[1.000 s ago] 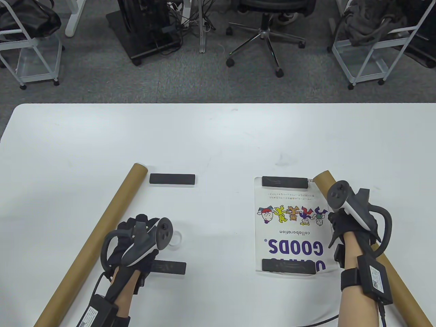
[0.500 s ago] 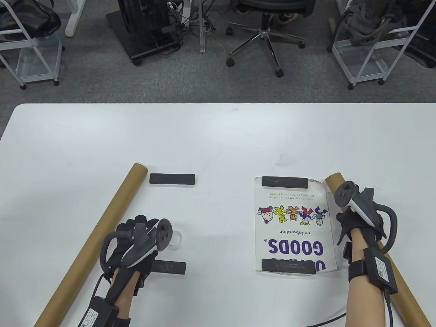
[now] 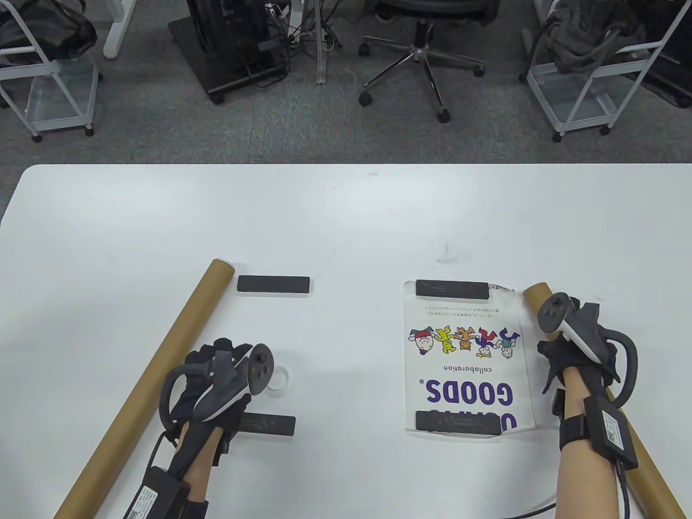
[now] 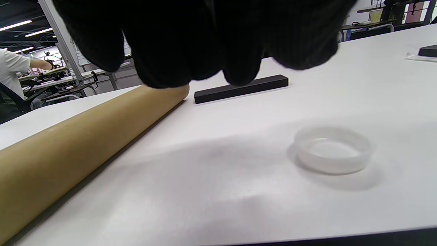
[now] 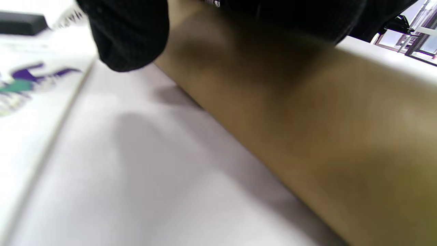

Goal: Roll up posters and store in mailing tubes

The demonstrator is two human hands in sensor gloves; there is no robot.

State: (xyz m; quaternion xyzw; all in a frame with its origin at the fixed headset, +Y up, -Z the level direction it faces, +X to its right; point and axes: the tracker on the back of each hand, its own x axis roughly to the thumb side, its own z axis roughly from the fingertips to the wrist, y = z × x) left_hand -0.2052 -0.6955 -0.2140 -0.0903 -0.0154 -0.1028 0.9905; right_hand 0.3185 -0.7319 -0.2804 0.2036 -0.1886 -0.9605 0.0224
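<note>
A flat poster (image 3: 465,373) with cartoon figures and purple letters lies right of centre, pinned by a black bar (image 3: 451,287) at its far end and another black bar (image 3: 458,423) at its near end. My right hand (image 3: 557,354) grips the right mailing tube (image 3: 651,478) near its far end, just right of the poster; in the right wrist view the thumb (image 5: 129,41) curls beside this tube (image 5: 324,136). My left hand (image 3: 213,359) rests on the table with fingers (image 4: 191,44) loosely curled, holding nothing, between the left mailing tube (image 3: 157,367) and a clear plastic cap (image 3: 279,378).
Two more black bars lie on the white table (image 3: 346,216), a far bar (image 3: 273,284) by the left tube's end and a near bar (image 3: 267,424) by my left wrist. Beyond the table edge stand an office chair (image 3: 421,54) and wire carts (image 3: 584,81).
My right hand has shifted the right tube to the right, away from the poster's edge. The left hand has stayed where it was.
</note>
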